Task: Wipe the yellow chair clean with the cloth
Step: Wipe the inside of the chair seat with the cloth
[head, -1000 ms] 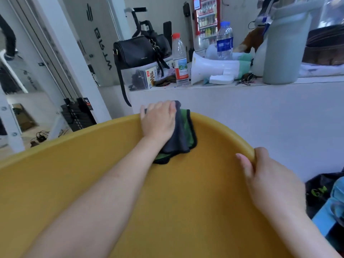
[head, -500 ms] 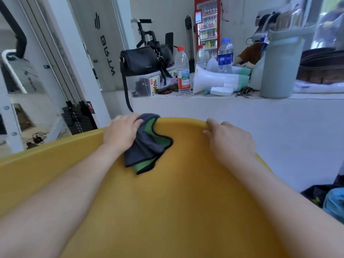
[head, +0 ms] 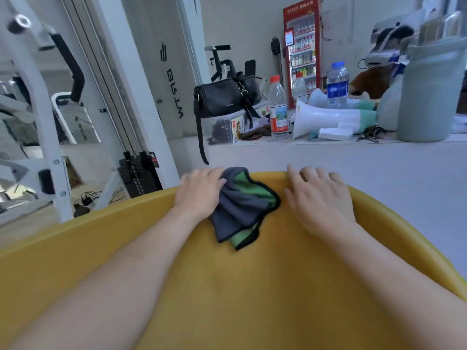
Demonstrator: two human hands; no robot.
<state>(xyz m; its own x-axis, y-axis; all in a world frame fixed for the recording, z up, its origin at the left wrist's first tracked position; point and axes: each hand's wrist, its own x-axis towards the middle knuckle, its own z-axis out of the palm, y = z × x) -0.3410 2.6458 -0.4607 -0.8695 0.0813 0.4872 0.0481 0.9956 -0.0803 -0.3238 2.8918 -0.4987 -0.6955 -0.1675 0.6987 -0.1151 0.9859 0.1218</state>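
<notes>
The yellow chair (head: 252, 286) fills the lower view, its curved back rim running across the middle. A grey and green cloth (head: 242, 208) with dark edging lies bunched on the chair's inner face just under the rim. My left hand (head: 199, 193) grips the cloth's left part and presses it on the rim, with the fingers over the edge. Just right of the cloth, my right hand (head: 318, 198) rests flat on the rim with its fingers spread. It does not touch the cloth.
Behind the chair stands a white counter (head: 353, 162) with a black handbag (head: 222, 97), water bottles (head: 278, 107), a white megaphone (head: 326, 120) and a pale green bucket (head: 429, 92). White gym equipment (head: 45, 122) stands at the left, and a red vending machine (head: 302, 46) further back.
My right hand left the chair's right edge and came to the top rim beside the cloth. My left hand slid the cloth leftward along the rim, bunching it.
</notes>
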